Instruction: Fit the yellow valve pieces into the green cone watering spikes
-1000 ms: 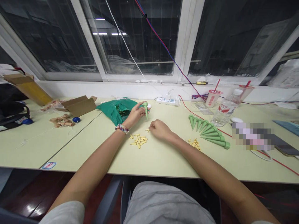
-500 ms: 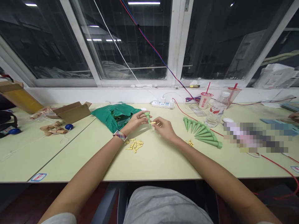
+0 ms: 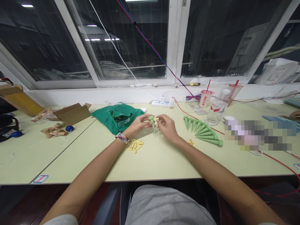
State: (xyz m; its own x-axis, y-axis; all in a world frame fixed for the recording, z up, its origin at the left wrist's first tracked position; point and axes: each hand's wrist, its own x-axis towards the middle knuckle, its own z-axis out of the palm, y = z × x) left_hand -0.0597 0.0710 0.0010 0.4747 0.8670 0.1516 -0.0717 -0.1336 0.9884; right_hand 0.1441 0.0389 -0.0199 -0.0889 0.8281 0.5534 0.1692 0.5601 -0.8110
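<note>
The person sits at a pale green table (image 3: 70, 162) and holds both hands together near its middle. The left hand (image 3: 138, 123) is closed around the top of a green plastic cone (image 3: 153, 125), and the point of the cone hangs down above the table. The right hand (image 3: 167, 127) seems to pinch a small yellow piece (image 3: 156, 118) with its fingertips, close to the top of the cone, but the fingers hide part of it, so the exact contact is hard to tell. More yellow pieces (image 3: 134, 145) lie in a loose pile on the near side of the left wrist. The piece is very small, so it could slip if the pinch becomes weak. The cone could also fall and roll if the left hand loosens.
</note>
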